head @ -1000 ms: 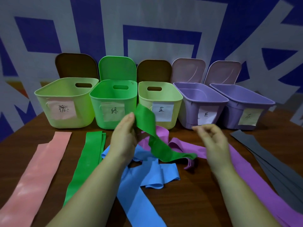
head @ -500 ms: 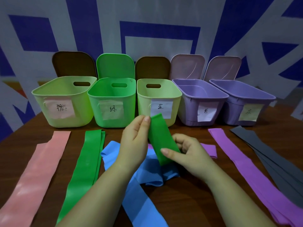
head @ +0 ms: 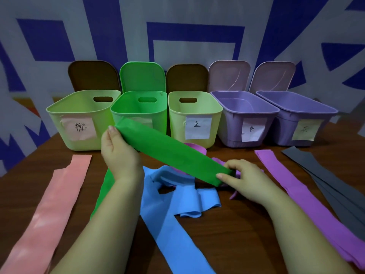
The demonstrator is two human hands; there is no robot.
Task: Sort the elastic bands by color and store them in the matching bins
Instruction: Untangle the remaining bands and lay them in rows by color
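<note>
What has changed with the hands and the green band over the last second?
The right hand came in and gripped the free end of the green band. The left hand kept its end, and the two pulled it out flat, left end toward the green bin. Bins and the bands lying on the table stayed put.

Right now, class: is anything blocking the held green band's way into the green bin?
Nothing visible does. Left hand and right hand hold the green band stretched just in front of the green bin, whose lid stands open behind it, leaving the opening clear.
</note>
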